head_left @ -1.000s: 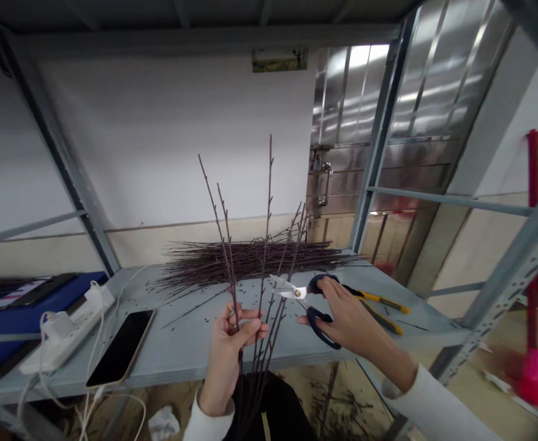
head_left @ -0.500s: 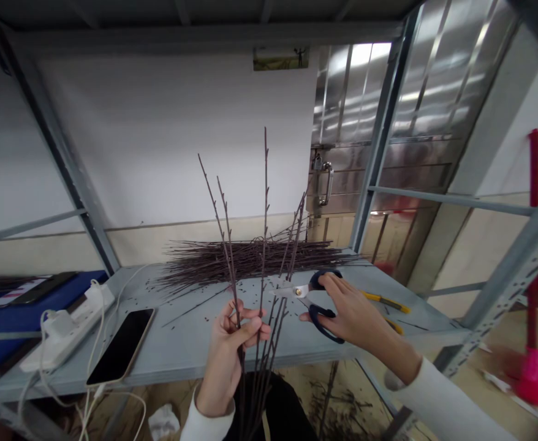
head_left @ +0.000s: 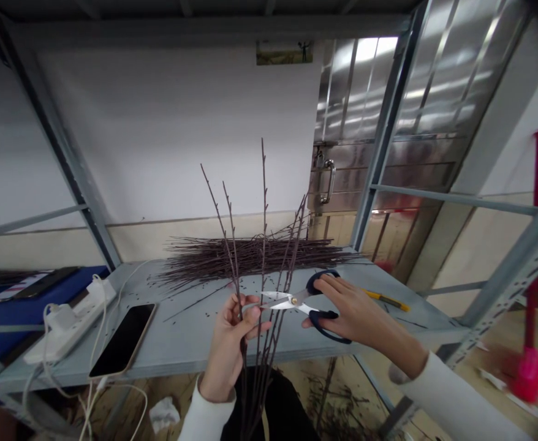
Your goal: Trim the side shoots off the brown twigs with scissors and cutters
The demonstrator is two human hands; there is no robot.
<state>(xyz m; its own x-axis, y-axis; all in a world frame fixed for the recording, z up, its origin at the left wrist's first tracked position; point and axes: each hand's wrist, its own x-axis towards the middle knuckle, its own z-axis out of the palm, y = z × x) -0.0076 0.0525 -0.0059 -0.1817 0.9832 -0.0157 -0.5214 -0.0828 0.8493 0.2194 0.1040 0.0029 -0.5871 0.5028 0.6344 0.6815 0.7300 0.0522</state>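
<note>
My left hand (head_left: 228, 343) is closed round a branching brown twig (head_left: 263, 245) and holds it upright in front of the shelf. My right hand (head_left: 352, 312) grips black-handled scissors (head_left: 303, 301), thumb and fingers in the loops. The blades are parted and point left, around the thin stems just above my left thumb. A heap of cut brown twigs (head_left: 250, 254) lies along the back of the grey metal shelf (head_left: 190, 343).
A black phone (head_left: 122, 340) lies on the shelf at left, next to a white power strip (head_left: 69, 318) with cables. A yellow-handled tool (head_left: 386, 299) rests behind my right hand. Small twig bits litter the shelf and the floor below. Steel uprights frame the shelf.
My right hand has carried the scissors left, from beside the twig to its stems. The blades now straddle the stems near my left thumb. The left hand has stayed put.
</note>
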